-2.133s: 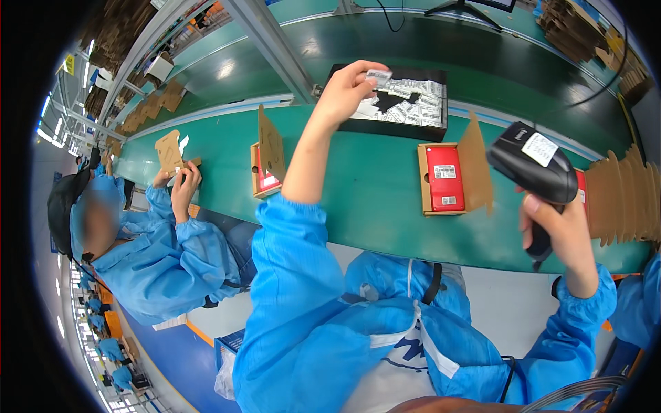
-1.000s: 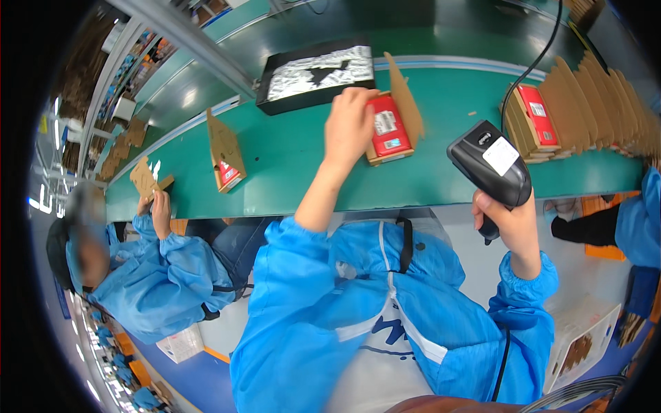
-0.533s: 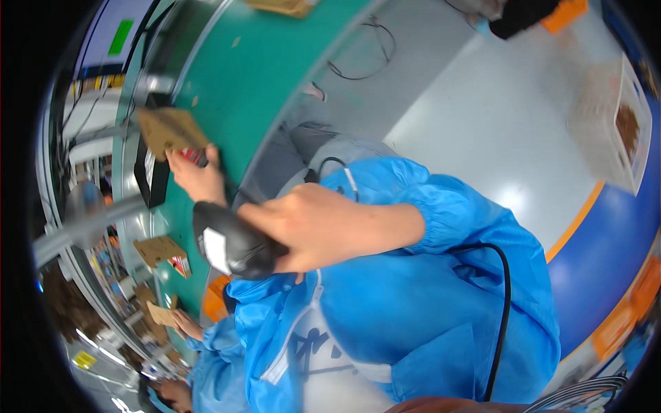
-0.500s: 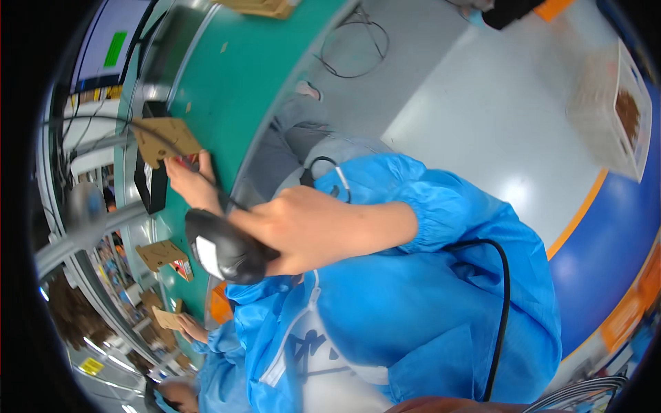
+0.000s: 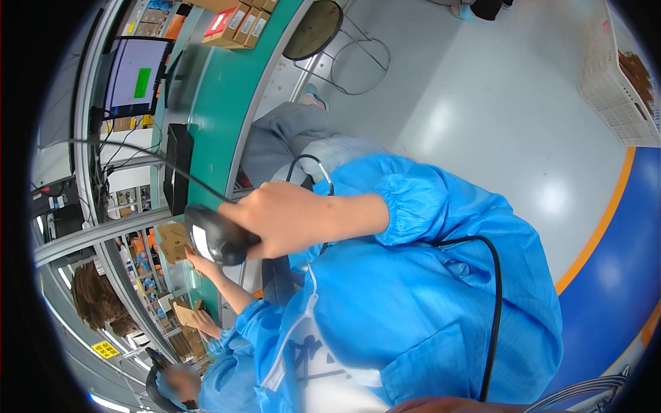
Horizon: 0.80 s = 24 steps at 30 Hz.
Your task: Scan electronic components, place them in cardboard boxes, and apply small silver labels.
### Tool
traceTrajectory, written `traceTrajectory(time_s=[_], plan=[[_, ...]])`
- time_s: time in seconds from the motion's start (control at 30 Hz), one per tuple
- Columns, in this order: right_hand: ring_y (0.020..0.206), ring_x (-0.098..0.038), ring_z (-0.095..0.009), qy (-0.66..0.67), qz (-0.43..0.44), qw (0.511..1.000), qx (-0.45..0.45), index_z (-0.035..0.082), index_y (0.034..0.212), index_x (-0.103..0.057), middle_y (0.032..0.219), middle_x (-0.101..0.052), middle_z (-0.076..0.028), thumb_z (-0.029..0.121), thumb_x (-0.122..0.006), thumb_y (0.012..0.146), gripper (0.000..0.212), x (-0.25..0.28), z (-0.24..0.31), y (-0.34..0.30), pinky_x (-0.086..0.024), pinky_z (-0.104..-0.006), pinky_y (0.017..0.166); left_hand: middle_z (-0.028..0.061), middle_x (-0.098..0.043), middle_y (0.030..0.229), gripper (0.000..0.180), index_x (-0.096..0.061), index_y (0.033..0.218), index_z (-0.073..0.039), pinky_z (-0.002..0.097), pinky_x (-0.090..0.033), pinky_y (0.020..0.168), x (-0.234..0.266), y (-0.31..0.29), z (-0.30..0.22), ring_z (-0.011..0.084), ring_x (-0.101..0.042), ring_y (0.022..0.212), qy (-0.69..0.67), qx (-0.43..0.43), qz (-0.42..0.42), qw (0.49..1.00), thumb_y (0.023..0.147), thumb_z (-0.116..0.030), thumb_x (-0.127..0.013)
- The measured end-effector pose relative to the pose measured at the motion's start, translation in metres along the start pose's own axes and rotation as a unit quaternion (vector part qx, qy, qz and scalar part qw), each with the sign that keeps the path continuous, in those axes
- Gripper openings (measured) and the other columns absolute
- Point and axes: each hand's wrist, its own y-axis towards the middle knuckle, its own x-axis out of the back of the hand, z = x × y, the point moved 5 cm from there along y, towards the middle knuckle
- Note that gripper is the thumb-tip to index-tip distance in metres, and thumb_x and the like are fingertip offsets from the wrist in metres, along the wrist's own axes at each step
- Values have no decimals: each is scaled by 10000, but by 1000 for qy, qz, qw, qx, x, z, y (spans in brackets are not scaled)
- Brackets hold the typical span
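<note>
My right hand (image 5: 279, 215) is wrapped round a black handheld barcode scanner (image 5: 231, 242) with a white label, its dark cable (image 5: 175, 168) running up to the left. Beyond the scanner, my left hand (image 5: 201, 264) stretches out over the green bench, fingertips gripping the edge of a brown cardboard box (image 5: 173, 241). The scanner hides part of this area. Farther up the bench stands a long black case (image 5: 179, 165), apart from both hands.
Several labelled cardboard boxes (image 5: 241, 26) sit at the bench's far end. A monitor (image 5: 134, 76) stands behind the bench (image 5: 213, 148). At lower left, a co-worker's hand (image 5: 204, 323) holds another cardboard box (image 5: 186, 313). A round stool (image 5: 313, 29) and white crate (image 5: 613, 96) are on the floor.
My left hand has left the cardboard box by the black case and moved down the bench to a box nearer the co-worker. The scanner stays in my right hand; the view has shifted.
</note>
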Motion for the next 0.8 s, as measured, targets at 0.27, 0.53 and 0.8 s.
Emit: traceTrajectory(time_s=[0.27,0.53,0.8], plan=[[679,-596,-356,49,2,998,-34,25,963,-518,694,-593,-161,245,-693,663,410,4,-28,21,-466,-426,592,243,-425,1260,645,-351,1262,94,377,-315,996,2,-63,-103,328,-432,1166,193,55,-215,956,804,-246,-652],[716,-601,-361,-166,13,986,-7,23,878,-525,737,-605,-179,246,-663,657,343,9,-51,90,-484,-448,617,123,-434,1253,500,-359,1283,-37,362,-374,929,-42,-97,-195,219,-426,1147,-68,-17,-237,969,833,-62,-576],[670,-625,-323,-429,93,891,115,31,826,-576,693,-628,-149,184,-644,659,236,-1,-97,221,-510,-412,605,120,-406,1301,451,-399,1258,-36,391,-344,972,-77,-76,-232,248,-423,1174,-132,-7,-171,976,831,-60,-540]])
